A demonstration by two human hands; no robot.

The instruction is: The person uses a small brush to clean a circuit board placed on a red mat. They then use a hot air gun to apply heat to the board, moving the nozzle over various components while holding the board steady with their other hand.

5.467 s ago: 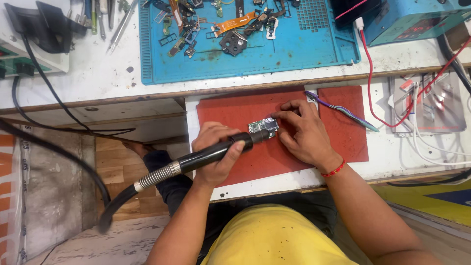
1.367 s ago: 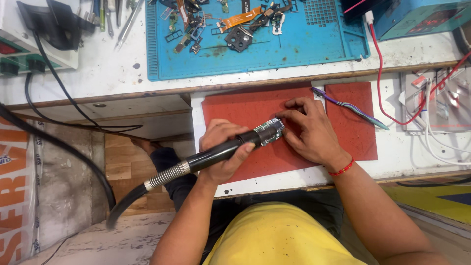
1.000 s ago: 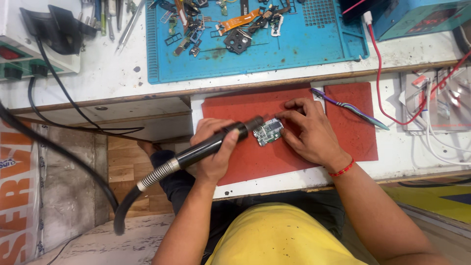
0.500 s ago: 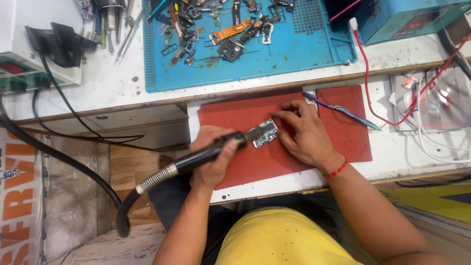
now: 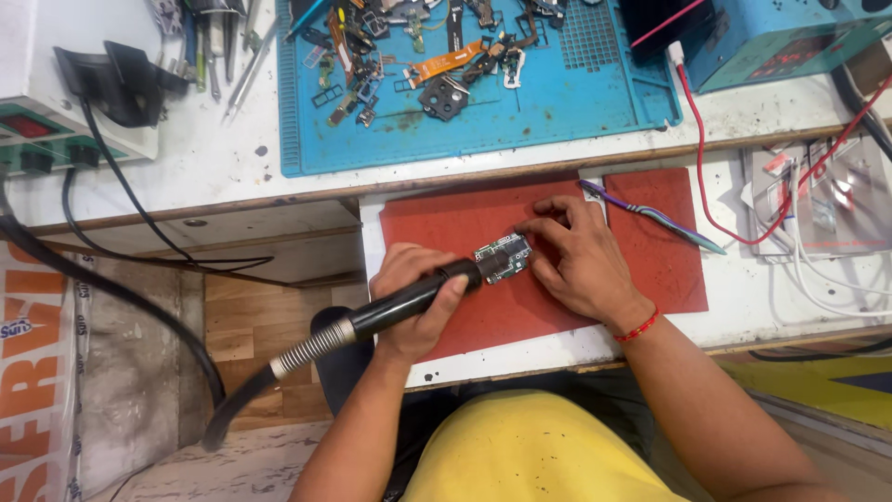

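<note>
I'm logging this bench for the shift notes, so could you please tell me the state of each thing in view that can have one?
Left hand: gripping the black hot-air wand.
Hot-air wand: held, nozzle at the circuit board.
Circuit board: flat on the red mat, bare.
Right hand: fingers steadying the board.
Red mat: flat on the bench.
Toothbrush: lying unused on the mat.
Blue mat: strewn with loose parts.

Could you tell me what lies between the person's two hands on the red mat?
In the head view, a small green circuit board lies between the left hand and the right hand, with the black hot-air handpiece pointing its nozzle at it.
</note>
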